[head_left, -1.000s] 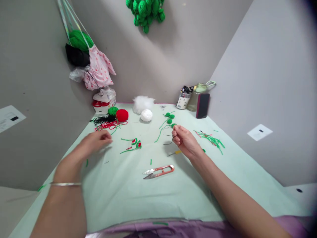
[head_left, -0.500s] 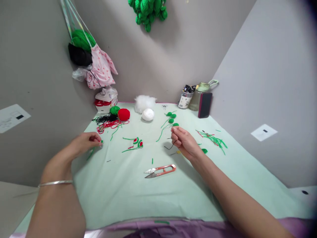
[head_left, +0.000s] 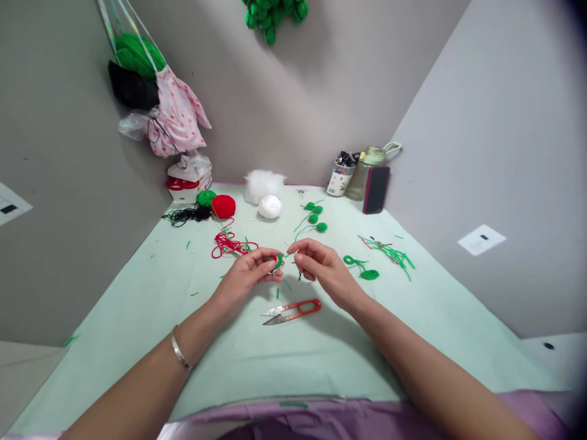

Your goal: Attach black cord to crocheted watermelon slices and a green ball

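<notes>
My left hand (head_left: 250, 270) is closed on a small crocheted piece (head_left: 278, 261) in green, red and white, held above the middle of the table. Beside it, my right hand (head_left: 321, 264) is pinched, with a short length of black yarn (head_left: 299, 275) hanging below its fingers. Whether a needle is also in that pinch is too small to tell. Just in front of both hands, a pair of orange-handled thread snips (head_left: 293, 311) lies on the cloth. A tangle of red yarn (head_left: 225, 245) lies behind my left hand.
Red (head_left: 224, 206) and white yarn balls (head_left: 270, 206) sit at the back, near fluffy stuffing (head_left: 262, 185). Green crocheted pieces (head_left: 369, 275) and cut yarn strands (head_left: 389, 253) lie right. A phone (head_left: 376, 190), pen holder (head_left: 340, 177) and bottle (head_left: 358, 182) stand back right.
My left hand has come from the left side to the middle and now holds the crocheted piece. My right hand has shifted left and nearer. The red yarn tangle has been dragged rightward.
</notes>
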`<state>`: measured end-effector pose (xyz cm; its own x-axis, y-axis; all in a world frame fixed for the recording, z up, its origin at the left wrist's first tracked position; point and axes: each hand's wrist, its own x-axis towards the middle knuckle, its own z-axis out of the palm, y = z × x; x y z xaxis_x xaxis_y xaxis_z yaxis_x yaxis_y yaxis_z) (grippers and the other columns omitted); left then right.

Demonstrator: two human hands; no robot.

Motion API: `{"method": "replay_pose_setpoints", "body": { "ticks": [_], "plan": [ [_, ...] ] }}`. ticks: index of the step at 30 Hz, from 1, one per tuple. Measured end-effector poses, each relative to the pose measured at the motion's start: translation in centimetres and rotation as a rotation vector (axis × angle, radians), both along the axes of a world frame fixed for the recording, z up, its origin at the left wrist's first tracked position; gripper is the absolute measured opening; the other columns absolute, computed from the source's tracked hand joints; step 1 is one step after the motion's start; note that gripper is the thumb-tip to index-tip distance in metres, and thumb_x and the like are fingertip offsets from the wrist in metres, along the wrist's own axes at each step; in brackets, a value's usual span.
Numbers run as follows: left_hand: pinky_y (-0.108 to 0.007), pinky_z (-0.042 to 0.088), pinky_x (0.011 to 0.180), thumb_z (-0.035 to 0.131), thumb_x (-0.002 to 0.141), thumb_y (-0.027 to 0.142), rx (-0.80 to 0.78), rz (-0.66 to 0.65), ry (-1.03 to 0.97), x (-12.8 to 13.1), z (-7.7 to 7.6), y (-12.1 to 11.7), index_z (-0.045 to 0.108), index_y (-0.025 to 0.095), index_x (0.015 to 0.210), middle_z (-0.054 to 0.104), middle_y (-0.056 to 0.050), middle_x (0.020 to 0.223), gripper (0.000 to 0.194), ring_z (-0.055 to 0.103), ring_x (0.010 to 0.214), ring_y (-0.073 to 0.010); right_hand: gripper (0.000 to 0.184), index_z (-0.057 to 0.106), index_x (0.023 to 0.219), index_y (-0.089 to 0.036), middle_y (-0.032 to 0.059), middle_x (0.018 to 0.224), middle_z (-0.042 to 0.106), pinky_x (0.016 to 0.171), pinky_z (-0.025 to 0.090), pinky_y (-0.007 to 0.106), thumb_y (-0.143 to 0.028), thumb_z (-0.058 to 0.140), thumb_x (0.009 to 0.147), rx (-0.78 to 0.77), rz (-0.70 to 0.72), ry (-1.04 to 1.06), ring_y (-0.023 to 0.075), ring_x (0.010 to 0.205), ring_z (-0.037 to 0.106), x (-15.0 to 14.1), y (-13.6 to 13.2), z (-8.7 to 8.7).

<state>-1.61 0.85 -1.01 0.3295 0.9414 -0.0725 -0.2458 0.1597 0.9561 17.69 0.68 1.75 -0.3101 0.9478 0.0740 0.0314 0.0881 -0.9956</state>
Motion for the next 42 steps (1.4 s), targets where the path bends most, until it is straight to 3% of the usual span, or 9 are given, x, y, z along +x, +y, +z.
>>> {"method": "replay_pose_setpoints", "body": {
  "ticks": [4,7,10,15,23,30,38,42],
  "plan": [
    [-0.031,0.054,0.083,0.074,0.077,0.030,-0.047,0.050,-0.051,-0.3,0.2,0.0,0.065,0.019,0.096,0.063,0.000,0.093,0.024,0.066,0.081,-0.0139,0.017,0.067,0.086,-0.018,-0.0019,0.066,0.053,0.058,0.036,0.025,-0.035,0.063,0.085,0.079,-0.028,-0.112,0.0107,0.061,0.045,-0.2,-0.1,-0.3],
    [-0.031,0.053,0.084,0.075,0.076,0.030,-0.045,0.062,-0.055,-0.6,0.3,0.2,0.066,0.019,0.094,0.063,0.001,0.089,0.023,0.064,0.081,-0.0135,0.016,0.069,0.080,-0.019,0.0009,0.073,0.057,0.059,0.037,0.026,-0.033,0.063,0.086,0.231,-0.078,-0.228,0.0123,0.065,0.048,-0.3,-0.2,-0.6],
    [-0.029,0.051,0.082,0.075,0.075,0.030,-0.029,0.072,-0.046,-0.7,0.4,0.3,0.068,0.019,0.092,0.062,0.001,0.090,0.021,0.059,0.080,-0.0118,0.013,0.070,0.080,-0.021,0.0019,0.074,0.056,0.061,0.039,0.027,-0.029,0.063,0.087,0.409,-0.144,-0.351,0.0130,0.066,0.049,-0.3,-0.3,-0.8],
    [-0.028,0.050,0.080,0.074,0.076,0.031,-0.017,0.063,-0.021,-0.8,0.3,0.3,0.069,0.021,0.092,0.061,0.002,0.094,0.020,0.057,0.078,-0.0106,0.012,0.070,0.083,-0.021,0.0012,0.072,0.053,0.059,0.039,0.027,-0.023,0.060,0.089,0.512,-0.164,-0.436,0.0122,0.062,0.049,-0.3,-0.5,-0.7],
    [-0.027,0.046,0.079,0.071,0.079,0.034,0.030,0.065,0.051,-1.1,0.2,0.3,0.069,0.022,0.093,0.061,0.002,0.092,0.019,0.056,0.076,-0.0106,0.011,0.067,0.084,-0.020,0.0004,0.072,0.051,0.057,0.039,0.025,-0.018,0.058,0.089,0.561,-0.133,-0.485,0.0112,0.063,0.050,-0.1,-0.6,-0.7],
    [-0.027,0.042,0.075,0.072,0.078,0.038,0.108,0.057,0.253,-1.5,0.1,0.5,0.070,0.021,0.093,0.063,0.001,0.080,0.023,0.056,0.075,-0.0137,0.012,0.069,0.084,-0.018,0.0008,0.073,0.052,0.057,0.038,0.024,-0.015,0.058,0.089,0.545,-0.086,-0.511,0.0109,0.064,0.049,0.0,-0.5,-0.6],
    [-0.025,0.041,0.071,0.073,0.077,0.038,0.087,-0.044,0.241,-1.4,0.0,0.4,0.071,0.020,0.093,0.063,0.001,0.079,0.024,0.055,0.075,-0.0132,0.013,0.071,0.082,-0.017,-0.0003,0.071,0.051,0.060,0.037,0.025,-0.015,0.060,0.088,0.432,-0.047,-0.441,0.0108,0.063,0.046,-0.2,-0.2,-0.6],
    [-0.025,0.042,0.072,0.074,0.077,0.035,0.073,-0.020,0.170,-1.1,0.0,0.2,0.070,0.022,0.097,0.064,0.001,0.083,0.024,0.056,0.076,-0.0123,0.012,0.072,0.083,-0.018,0.0004,0.073,0.054,0.063,0.037,0.026,-0.018,0.061,0.088,0.388,-0.031,-0.385,0.0122,0.068,0.048,-0.1,-0.1,-0.7]
  ]
}}
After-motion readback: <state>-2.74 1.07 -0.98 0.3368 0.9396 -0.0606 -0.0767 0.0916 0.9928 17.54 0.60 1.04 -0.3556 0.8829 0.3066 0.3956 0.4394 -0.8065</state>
